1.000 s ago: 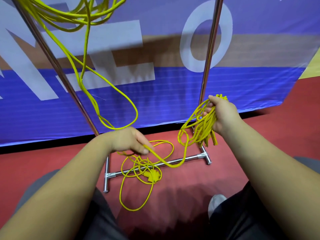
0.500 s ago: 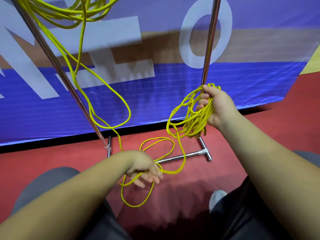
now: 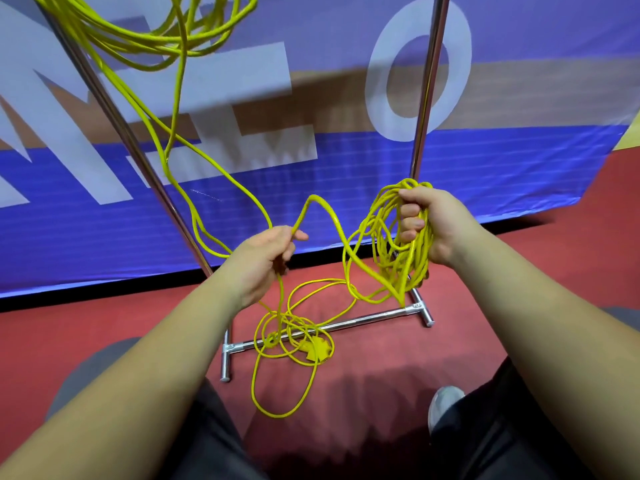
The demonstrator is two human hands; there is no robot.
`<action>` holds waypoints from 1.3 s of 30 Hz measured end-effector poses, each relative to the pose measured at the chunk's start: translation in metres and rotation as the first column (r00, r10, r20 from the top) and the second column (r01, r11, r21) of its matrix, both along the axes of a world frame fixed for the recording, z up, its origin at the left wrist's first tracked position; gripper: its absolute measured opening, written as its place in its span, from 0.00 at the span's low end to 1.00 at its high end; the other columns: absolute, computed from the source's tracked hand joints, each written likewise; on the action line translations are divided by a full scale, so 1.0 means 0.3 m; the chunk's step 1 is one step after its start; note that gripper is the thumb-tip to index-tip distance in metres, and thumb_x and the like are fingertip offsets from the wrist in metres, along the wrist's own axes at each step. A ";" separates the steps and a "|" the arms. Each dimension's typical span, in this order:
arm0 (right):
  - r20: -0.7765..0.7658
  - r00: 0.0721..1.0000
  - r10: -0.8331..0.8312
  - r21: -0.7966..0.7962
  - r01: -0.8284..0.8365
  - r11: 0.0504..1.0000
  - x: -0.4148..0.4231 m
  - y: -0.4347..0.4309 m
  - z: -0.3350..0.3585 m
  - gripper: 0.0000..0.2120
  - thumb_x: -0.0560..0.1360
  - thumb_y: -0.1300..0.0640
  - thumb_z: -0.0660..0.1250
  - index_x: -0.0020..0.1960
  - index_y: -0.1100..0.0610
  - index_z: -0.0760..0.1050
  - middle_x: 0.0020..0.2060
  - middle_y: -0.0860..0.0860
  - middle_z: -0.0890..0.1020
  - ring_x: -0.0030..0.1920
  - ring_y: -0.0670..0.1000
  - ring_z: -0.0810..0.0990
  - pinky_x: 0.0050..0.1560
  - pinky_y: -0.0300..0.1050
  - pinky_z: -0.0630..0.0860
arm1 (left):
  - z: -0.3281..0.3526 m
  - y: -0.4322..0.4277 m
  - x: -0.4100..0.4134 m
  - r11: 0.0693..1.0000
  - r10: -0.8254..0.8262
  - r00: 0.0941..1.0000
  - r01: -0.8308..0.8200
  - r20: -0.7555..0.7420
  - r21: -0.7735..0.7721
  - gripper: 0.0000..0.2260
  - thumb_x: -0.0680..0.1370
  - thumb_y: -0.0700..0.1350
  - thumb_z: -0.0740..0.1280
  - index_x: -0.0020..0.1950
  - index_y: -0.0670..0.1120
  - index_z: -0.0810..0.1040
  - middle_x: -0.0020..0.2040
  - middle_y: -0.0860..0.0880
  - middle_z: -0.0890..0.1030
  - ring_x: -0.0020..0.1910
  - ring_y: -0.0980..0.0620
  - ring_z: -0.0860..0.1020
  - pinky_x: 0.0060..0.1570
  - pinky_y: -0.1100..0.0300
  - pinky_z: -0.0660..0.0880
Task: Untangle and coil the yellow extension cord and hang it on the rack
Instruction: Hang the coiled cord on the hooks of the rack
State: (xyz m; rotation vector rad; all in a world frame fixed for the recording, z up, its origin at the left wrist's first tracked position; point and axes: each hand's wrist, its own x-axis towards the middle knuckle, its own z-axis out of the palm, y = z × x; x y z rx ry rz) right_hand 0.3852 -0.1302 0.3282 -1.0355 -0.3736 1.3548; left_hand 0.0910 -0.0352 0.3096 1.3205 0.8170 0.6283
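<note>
A red floor (image 3: pixel 502 341) meets a blue banner (image 3: pixel 519 174) behind the metal rack (image 3: pixel 363 319). Before the rack's right post, the right hand (image 3: pixel 438 226) clenches a bundle of yellow extension cord (image 3: pixel 417 258). Between the posts, the left hand (image 3: pixel 263 258) grips one strand. More cord drapes over the rack's top and lies tangled across its base.

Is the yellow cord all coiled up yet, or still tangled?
Only partly coiled. The right hand grips a bundle of loops, but more cord lies tangled on the floor.
</note>
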 end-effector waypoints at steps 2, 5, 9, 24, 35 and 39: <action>0.070 0.996 0.052 -0.033 -0.050 0.998 -0.008 -0.005 0.006 0.12 0.83 0.57 0.64 0.41 0.49 0.72 0.29 0.45 0.65 0.23 0.44 0.61 0.24 0.39 0.61 | 0.042 -0.006 -0.019 0.931 -0.137 0.978 0.182 -0.158 0.317 0.12 0.85 0.44 0.63 0.49 0.52 0.85 0.37 0.49 0.76 0.38 0.56 0.72 0.44 0.61 0.69; 0.180 0.976 0.119 -0.079 -0.107 0.991 -0.014 -0.008 0.009 0.12 0.82 0.57 0.65 0.40 0.50 0.73 0.31 0.46 0.65 0.24 0.45 0.60 0.24 0.39 0.59 | 0.050 0.025 -0.059 0.710 -0.288 0.807 0.542 -0.516 0.450 0.05 0.79 0.41 0.74 0.51 0.49 0.88 0.45 0.54 0.84 0.46 0.59 0.80 0.51 0.66 0.74; 0.315 0.920 0.233 -0.143 -0.197 0.970 -0.020 -0.013 0.015 0.09 0.81 0.56 0.68 0.42 0.51 0.73 0.32 0.47 0.66 0.25 0.46 0.59 0.25 0.41 0.61 | -0.025 0.036 -0.061 0.480 0.241 0.331 0.777 -0.912 0.408 0.05 0.77 0.51 0.74 0.52 0.56 0.85 0.47 0.57 0.82 0.53 0.50 0.81 0.48 0.56 0.76; 0.538 0.723 0.433 -0.303 -0.313 0.900 -0.157 -0.013 -0.029 0.09 0.79 0.58 0.72 0.43 0.63 0.78 0.30 0.56 0.77 0.25 0.54 0.68 0.27 0.44 0.69 | -0.070 0.018 0.003 0.883 -0.034 0.942 -0.128 -0.333 -0.452 0.11 0.85 0.33 0.58 0.58 0.41 0.80 0.42 0.46 0.81 0.39 0.53 0.81 0.42 0.48 0.85; 0.575 0.728 0.375 -0.239 -0.289 0.927 -0.233 0.031 -0.106 0.07 0.79 0.62 0.70 0.52 0.67 0.81 0.42 0.59 0.88 0.27 0.53 0.75 0.31 0.46 0.78 | -0.036 -0.014 0.085 0.997 0.077 0.948 -0.063 -0.309 0.055 0.06 0.76 0.37 0.77 0.50 0.43 0.82 0.38 0.46 0.85 0.40 0.49 0.84 0.50 0.48 0.84; 0.600 0.717 0.356 -0.219 -0.281 0.935 -0.265 0.049 -0.129 0.08 0.71 0.58 0.75 0.46 0.63 0.83 0.40 0.66 0.83 0.32 0.57 0.75 0.32 0.45 0.77 | -0.010 0.000 0.112 0.980 0.178 0.940 -0.143 -0.291 0.137 0.11 0.73 0.40 0.80 0.49 0.41 0.79 0.35 0.47 0.82 0.29 0.54 0.79 0.32 0.59 0.81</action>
